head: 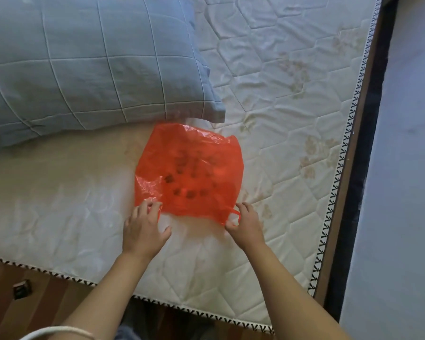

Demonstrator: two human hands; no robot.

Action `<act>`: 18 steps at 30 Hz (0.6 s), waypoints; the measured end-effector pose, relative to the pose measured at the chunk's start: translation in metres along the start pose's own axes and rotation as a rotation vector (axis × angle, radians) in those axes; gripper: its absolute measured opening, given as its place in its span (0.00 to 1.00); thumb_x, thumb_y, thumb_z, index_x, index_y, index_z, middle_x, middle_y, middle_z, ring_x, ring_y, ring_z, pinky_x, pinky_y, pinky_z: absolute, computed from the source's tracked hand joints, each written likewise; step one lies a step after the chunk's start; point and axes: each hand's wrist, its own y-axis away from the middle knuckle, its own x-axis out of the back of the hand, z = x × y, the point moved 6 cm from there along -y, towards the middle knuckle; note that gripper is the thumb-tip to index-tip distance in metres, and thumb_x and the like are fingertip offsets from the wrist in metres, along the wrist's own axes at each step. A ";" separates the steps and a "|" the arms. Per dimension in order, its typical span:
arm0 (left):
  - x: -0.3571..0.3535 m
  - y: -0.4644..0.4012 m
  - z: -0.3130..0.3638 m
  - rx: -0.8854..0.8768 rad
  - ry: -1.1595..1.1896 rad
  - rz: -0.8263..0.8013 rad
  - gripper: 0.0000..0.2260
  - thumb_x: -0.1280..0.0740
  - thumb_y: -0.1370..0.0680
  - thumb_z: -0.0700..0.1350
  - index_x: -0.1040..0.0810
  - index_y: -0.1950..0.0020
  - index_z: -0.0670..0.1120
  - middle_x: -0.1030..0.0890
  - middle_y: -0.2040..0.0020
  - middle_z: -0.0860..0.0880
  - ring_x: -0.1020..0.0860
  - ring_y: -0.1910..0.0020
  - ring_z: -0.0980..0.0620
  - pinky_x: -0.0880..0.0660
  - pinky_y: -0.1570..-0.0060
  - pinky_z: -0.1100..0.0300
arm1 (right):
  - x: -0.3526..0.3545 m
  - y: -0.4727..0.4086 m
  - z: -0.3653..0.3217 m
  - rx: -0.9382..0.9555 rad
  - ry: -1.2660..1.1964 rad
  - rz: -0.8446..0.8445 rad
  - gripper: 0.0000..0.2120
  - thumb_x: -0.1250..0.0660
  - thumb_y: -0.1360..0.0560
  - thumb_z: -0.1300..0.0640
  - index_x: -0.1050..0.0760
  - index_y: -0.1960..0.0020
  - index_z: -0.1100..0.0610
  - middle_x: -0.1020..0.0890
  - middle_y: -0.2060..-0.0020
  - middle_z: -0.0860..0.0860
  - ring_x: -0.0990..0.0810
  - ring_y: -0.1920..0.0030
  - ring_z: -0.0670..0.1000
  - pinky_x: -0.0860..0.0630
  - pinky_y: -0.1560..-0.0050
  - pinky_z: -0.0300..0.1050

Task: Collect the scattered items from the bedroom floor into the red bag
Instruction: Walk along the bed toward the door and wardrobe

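A small dark item (pixel 22 288) lies on the wooden floor (pixel 42 303) at far left. The left hand (pixel 144 227) pinches the red bag (pixel 189 170)'s near left corner with curled fingers. The bag lies flat on the mattress (pixel 280 114), below the blue pillow (pixel 84 65). The right hand (pixel 245 223) grips the bag's handle loop.

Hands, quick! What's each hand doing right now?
Left hand: pinching the near edge of the red bag.
Right hand: holding the bag's handle loop.
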 end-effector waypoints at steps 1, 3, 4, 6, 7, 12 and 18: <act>-0.007 -0.001 -0.003 0.014 -0.010 -0.003 0.32 0.21 0.32 0.55 0.25 0.30 0.49 0.26 0.33 0.47 0.25 0.36 0.42 0.22 0.45 0.42 | -0.004 -0.003 0.002 -0.017 -0.014 -0.008 0.40 0.36 0.34 0.38 0.31 0.25 0.52 0.26 0.31 0.49 0.25 0.33 0.54 0.25 0.34 0.57; -0.019 -0.001 -0.010 0.048 -0.016 -0.013 0.35 0.20 0.33 0.54 0.27 0.28 0.49 0.27 0.33 0.46 0.25 0.37 0.41 0.21 0.47 0.42 | -0.014 -0.009 0.008 -0.062 -0.048 -0.045 0.40 0.29 0.32 0.42 0.33 0.23 0.53 0.27 0.31 0.51 0.27 0.31 0.54 0.26 0.32 0.55; -0.025 -0.001 -0.012 0.058 -0.012 -0.015 0.36 0.20 0.33 0.52 0.28 0.27 0.49 0.27 0.34 0.45 0.24 0.39 0.40 0.21 0.48 0.43 | -0.019 -0.010 0.011 -0.086 -0.073 -0.064 0.39 0.26 0.30 0.44 0.34 0.23 0.53 0.27 0.31 0.51 0.27 0.31 0.54 0.26 0.31 0.54; -0.034 0.000 -0.016 0.051 0.024 -0.009 0.37 0.20 0.32 0.45 0.29 0.26 0.48 0.28 0.37 0.43 0.23 0.45 0.39 0.19 0.54 0.45 | -0.026 -0.012 0.014 -0.127 -0.155 -0.087 0.38 0.23 0.30 0.48 0.33 0.24 0.53 0.25 0.33 0.51 0.26 0.32 0.54 0.25 0.33 0.51; -0.038 0.002 -0.017 0.035 0.054 -0.002 0.36 0.21 0.32 0.40 0.29 0.26 0.47 0.28 0.39 0.43 0.22 0.49 0.39 0.19 0.58 0.46 | -0.028 -0.011 0.015 -0.151 -0.193 -0.088 0.35 0.24 0.28 0.49 0.32 0.24 0.52 0.24 0.34 0.51 0.24 0.33 0.54 0.25 0.34 0.49; -0.043 0.005 -0.017 -0.008 0.179 0.042 0.25 0.29 0.28 0.28 0.21 0.33 0.43 0.29 0.46 0.46 0.24 0.60 0.44 0.22 0.68 0.50 | -0.025 -0.001 0.013 -0.181 -0.250 -0.013 0.08 0.33 0.22 0.54 0.23 0.43 0.49 0.17 0.48 0.48 0.19 0.50 0.51 0.21 0.50 0.47; -0.003 0.016 -0.002 -0.038 0.250 0.112 0.12 0.30 0.26 0.29 0.17 0.45 0.39 0.23 0.50 0.44 0.23 0.54 0.42 0.21 0.57 0.47 | 0.005 0.019 -0.004 -0.132 -0.323 0.090 0.07 0.34 0.26 0.61 0.19 0.52 0.52 0.17 0.59 0.45 0.18 0.56 0.48 0.19 0.53 0.48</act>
